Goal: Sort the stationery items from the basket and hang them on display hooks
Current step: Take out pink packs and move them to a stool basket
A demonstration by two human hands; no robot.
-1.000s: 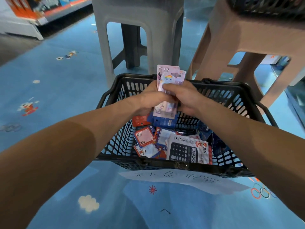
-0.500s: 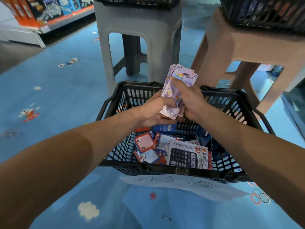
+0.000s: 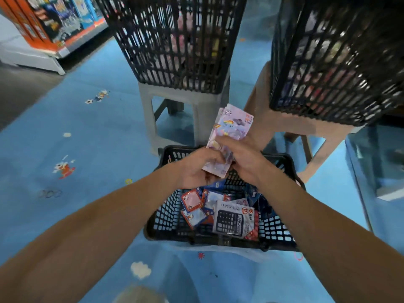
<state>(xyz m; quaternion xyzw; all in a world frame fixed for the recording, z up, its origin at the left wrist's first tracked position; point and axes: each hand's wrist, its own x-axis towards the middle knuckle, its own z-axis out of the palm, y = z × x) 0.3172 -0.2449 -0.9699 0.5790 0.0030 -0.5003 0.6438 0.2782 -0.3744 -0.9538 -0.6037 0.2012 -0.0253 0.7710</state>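
Over the basket (image 3: 166, 218), glossy pink cartoon-printed packets (image 3: 232, 126).

Baskets: three black plastic mesh baskets. One is the floor basket (image 3: 203, 241); two stand raised beyond it, one far-left (image 3: 175, 51) and one far-right (image 3: 336, 68).
Stools: two moulded plastic stools beyond the floor basket, one grey stool (image 3: 148, 110) and one tan stool (image 3: 290, 125).
Calculator packs: one white carded black calculator pack (image 3: 234, 219), inside the floor basket by its near rim.
Notepad packets: at least three red- and blue-bordered square packets (image 3: 191, 200) in the floor basket's left half; more underneath, number unclear.
Pink packets: one stack of pink cartoon-printed plastic packets (image 3: 231, 125) above the floor basket's far rim; at least two, exact count unclear.
Hands: two, left hand (image 3: 196, 169) and right hand (image 3: 242, 158), above the same rim.
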